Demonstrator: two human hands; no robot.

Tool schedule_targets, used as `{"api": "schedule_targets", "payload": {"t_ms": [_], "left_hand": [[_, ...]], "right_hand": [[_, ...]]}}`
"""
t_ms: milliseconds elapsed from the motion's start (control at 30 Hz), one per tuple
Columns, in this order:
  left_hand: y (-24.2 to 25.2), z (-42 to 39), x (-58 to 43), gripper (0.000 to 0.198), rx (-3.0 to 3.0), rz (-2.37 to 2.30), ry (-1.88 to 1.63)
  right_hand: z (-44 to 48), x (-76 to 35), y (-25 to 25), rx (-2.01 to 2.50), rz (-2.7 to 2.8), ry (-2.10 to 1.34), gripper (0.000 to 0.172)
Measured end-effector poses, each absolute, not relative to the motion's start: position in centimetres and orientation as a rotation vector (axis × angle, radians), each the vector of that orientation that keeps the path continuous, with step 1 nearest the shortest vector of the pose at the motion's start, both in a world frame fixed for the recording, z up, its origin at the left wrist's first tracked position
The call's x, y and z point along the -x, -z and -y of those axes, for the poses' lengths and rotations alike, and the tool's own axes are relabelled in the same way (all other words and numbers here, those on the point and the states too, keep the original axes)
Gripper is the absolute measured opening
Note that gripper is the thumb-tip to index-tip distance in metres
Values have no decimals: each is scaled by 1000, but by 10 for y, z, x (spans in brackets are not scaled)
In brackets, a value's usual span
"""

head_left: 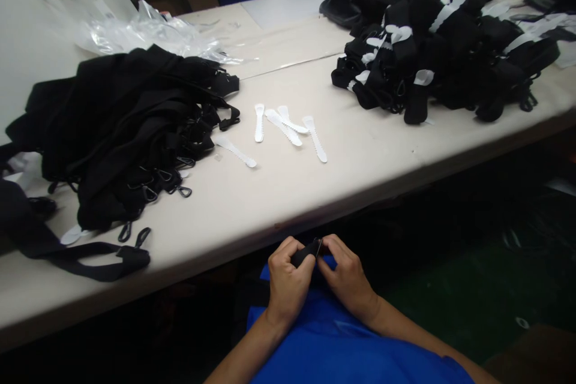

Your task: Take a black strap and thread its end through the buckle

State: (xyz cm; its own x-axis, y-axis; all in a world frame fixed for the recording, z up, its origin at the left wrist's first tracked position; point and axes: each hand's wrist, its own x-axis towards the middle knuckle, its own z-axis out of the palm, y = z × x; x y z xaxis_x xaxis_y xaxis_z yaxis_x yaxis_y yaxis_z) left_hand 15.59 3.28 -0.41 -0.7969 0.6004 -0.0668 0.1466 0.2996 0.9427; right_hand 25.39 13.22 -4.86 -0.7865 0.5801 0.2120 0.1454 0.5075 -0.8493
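Below the table's front edge, over my lap in blue cloth, my left hand (288, 279) and my right hand (344, 276) meet on one short black strap (306, 251). The left fingers pinch the strap's body. The right fingertips pinch its end, where a small metal ring shows. Most of the strap is hidden by my fingers. On the table beyond lie several white toothed plastic strips (288, 126).
A heap of black straps with metal rings (121, 126) covers the table's left. A second heap with white strips fitted (445, 48) sits at the far right. Clear plastic bags (148, 30) lie at the back left. The beige table edge (252, 240) runs just ahead of my hands.
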Motion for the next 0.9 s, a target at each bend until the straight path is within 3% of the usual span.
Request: {"api": "schedule_targets", "payload": {"t_ms": [167, 333, 533, 700, 900], "left_hand": [[5, -31, -157, 21, -543, -2089, -1553], [10, -37, -156, 11, -334, -1990, -1696], [17, -46, -159, 19, -105, -1834, -1798], [17, -46, -157, 15, -65, -1735, -1840], [9, -46, -158, 20, -41, -1677, -1866]], "right_hand": [[-132, -249, 48, 491, 2226, -1209, 35], [-123, -250, 49, 707, 2012, -1382, 50], [-122, -240, 40, 681, 2025, -1520, 21], [-124, -236, 43, 613, 2080, -1565, 33], [-124, -229, 59, 727, 2030, -1390, 29]]}}
